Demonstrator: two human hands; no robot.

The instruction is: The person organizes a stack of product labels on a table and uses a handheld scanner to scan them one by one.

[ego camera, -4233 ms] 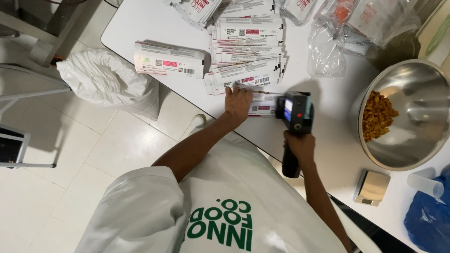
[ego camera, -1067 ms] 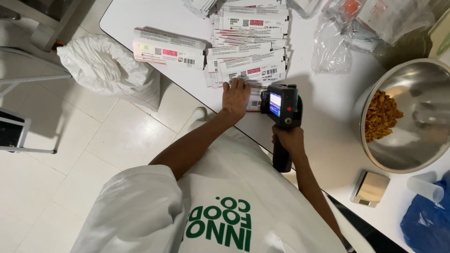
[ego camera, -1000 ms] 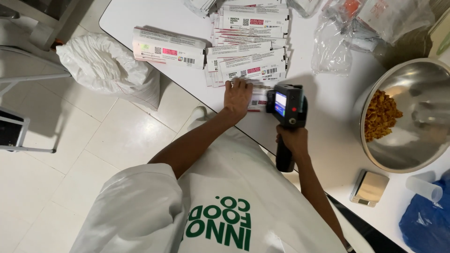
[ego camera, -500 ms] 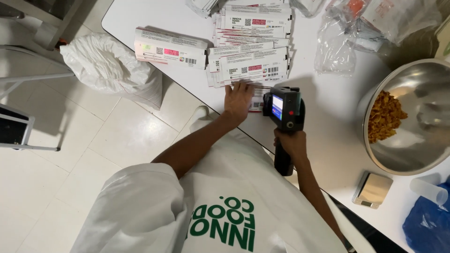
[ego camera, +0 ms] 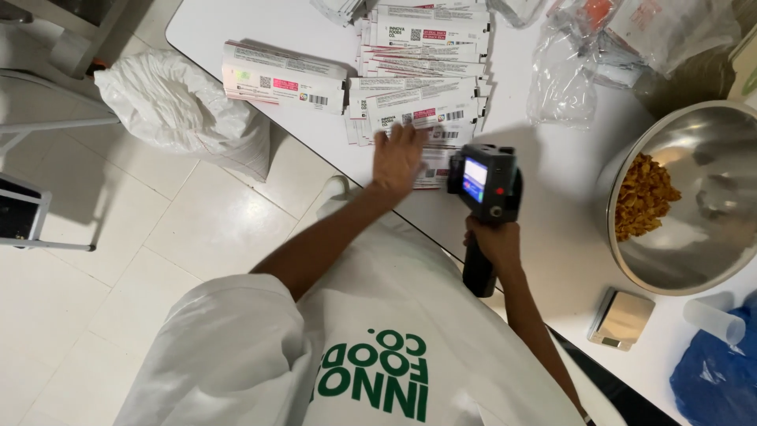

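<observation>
My left hand (ego camera: pixel 399 156) lies flat, fingers spread, on a white printed pouch (ego camera: pixel 432 167) near the table's front edge. My right hand (ego camera: pixel 495 239) grips the handle of a black handheld printer gun (ego camera: pixel 482 184), whose lit screen faces me. The gun's head sits just right of that pouch. Beyond the left hand is a fanned stack of similar white pouches (ego camera: pixel 422 110) with pink and barcode markings. More pouches (ego camera: pixel 430 28) lie further back.
A separate pile of pouches (ego camera: pixel 280 77) lies at the table's left. A steel bowl (ego camera: pixel 710 252) with golden chips stands right. A small scale (ego camera: pixel 620 317), plastic cup (ego camera: pixel 714 319), blue bag (ego camera: pixel 714 379), clear bags (ego camera: pixel 564 75) and a white sack (ego camera: pixel 177 106) on the floor.
My left hand has slid up and forward over the pouch, toward the fanned stack. The printer gun stays beside the pouch, shifted only slightly.
</observation>
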